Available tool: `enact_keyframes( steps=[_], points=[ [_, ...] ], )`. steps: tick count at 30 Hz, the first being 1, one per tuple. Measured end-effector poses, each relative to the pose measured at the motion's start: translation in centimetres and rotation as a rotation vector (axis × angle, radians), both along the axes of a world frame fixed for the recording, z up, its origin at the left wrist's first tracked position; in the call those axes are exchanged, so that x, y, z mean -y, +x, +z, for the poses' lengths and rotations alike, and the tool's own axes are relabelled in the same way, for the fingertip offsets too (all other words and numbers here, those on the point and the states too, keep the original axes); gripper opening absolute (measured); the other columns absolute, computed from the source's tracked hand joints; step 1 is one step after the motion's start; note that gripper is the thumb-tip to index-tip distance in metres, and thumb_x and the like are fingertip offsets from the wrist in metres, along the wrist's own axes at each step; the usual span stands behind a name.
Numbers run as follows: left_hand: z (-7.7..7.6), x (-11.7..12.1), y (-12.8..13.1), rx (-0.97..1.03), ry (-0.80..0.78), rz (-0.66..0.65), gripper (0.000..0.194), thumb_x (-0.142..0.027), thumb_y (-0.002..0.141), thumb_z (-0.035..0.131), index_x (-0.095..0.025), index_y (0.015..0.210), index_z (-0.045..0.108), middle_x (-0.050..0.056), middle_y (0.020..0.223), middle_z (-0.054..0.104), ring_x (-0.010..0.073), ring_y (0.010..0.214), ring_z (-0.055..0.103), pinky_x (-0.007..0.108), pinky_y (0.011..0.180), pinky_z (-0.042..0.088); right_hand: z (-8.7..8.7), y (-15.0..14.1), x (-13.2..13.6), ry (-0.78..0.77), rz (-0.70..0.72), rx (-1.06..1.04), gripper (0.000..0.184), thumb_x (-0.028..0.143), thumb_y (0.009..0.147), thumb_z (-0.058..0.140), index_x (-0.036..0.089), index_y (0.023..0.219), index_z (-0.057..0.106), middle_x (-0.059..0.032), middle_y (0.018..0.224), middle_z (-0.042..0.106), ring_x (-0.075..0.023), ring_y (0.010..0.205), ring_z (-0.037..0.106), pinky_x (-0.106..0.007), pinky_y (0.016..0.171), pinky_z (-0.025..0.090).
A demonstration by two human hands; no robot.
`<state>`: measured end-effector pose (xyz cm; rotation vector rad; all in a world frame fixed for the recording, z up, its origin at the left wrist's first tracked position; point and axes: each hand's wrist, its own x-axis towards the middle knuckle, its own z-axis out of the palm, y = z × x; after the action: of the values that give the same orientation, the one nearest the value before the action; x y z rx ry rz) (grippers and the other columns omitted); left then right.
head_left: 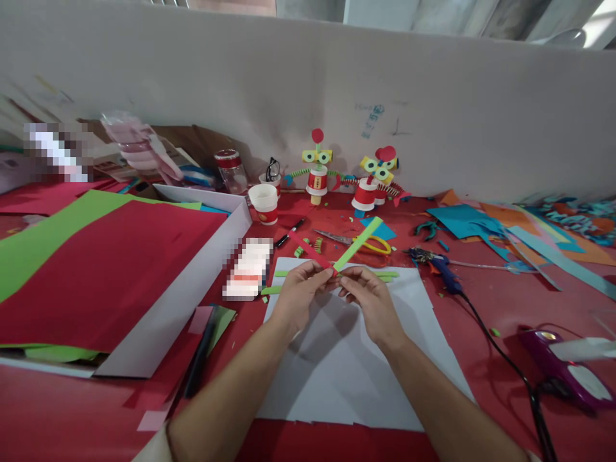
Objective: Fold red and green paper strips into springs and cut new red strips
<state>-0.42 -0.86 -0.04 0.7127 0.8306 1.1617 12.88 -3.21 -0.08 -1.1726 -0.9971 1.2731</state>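
Note:
My left hand (301, 287) and my right hand (366, 296) meet above a white paper sheet (346, 378) on the red table. Both pinch the crossed ends of two paper strips. A red strip (308, 249) slants up to the left from my fingers. A green strip (359, 242) slants up to the right. The strips cross in a V right at my fingertips. More green strips (387, 276) lie flat on the white sheet just behind my hands.
Yellow-handled scissors (373, 244) and a blue glue gun (440, 266) with its black cord lie behind and right. Two paper-cup robot figures (317, 173) stand by the wall. A paper cup (264, 202), a marker (289, 234), stacked red and green sheets (96, 269) left, coloured scraps right.

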Motion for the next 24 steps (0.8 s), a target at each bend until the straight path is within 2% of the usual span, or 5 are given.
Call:
enact_keyframes(
  steps=[7,11,18,24],
  points=[
    [0.29,0.13,0.05,-0.092,0.041,-0.029,0.015,-0.026,0.063,0.077,-0.015,0.064,0.067,-0.001,0.062,0.064,0.0093,0.059,0.058,0.026,0.069,0.048,0.03,-0.33,0.10,0.053,-0.051,0.072,0.015,0.035,0.071,0.069,0.021,0.075,0.064,0.0018,0.070,0.062,-0.0128,0.066,0.053,-0.025,0.060,0.040],
    [0.31,0.18,0.21,-0.062,0.031,-0.018,0.017,-0.025,0.061,0.079,-0.015,0.072,0.071,0.002,0.067,0.068,0.0114,0.063,0.060,0.029,0.073,0.049,0.02,-0.53,0.02,0.048,-0.085,0.021,0.013,0.032,0.069,0.071,0.020,0.070,0.065,0.0010,0.068,0.064,-0.0140,0.067,0.055,-0.027,0.065,0.043],
    [0.02,0.30,0.38,0.002,-0.067,-0.023,0.027,-0.022,0.054,0.083,-0.014,0.078,0.074,0.005,0.076,0.072,0.0133,0.072,0.063,0.029,0.077,0.048,-0.42,-0.61,-0.18,0.040,-0.085,-0.183,0.012,0.027,0.069,0.072,0.021,0.077,0.068,0.0023,0.073,0.066,-0.0113,0.069,0.055,-0.027,0.071,0.043],
    [0.33,0.48,0.62,0.002,-0.066,0.004,0.020,-0.022,0.057,0.081,-0.014,0.073,0.074,0.004,0.071,0.071,0.0119,0.068,0.062,0.027,0.075,0.049,-0.44,-0.82,0.00,0.004,-0.142,-0.131,0.015,0.030,0.066,0.074,0.020,0.072,0.065,0.0014,0.070,0.067,-0.0124,0.066,0.056,-0.028,0.066,0.044]
  ],
)
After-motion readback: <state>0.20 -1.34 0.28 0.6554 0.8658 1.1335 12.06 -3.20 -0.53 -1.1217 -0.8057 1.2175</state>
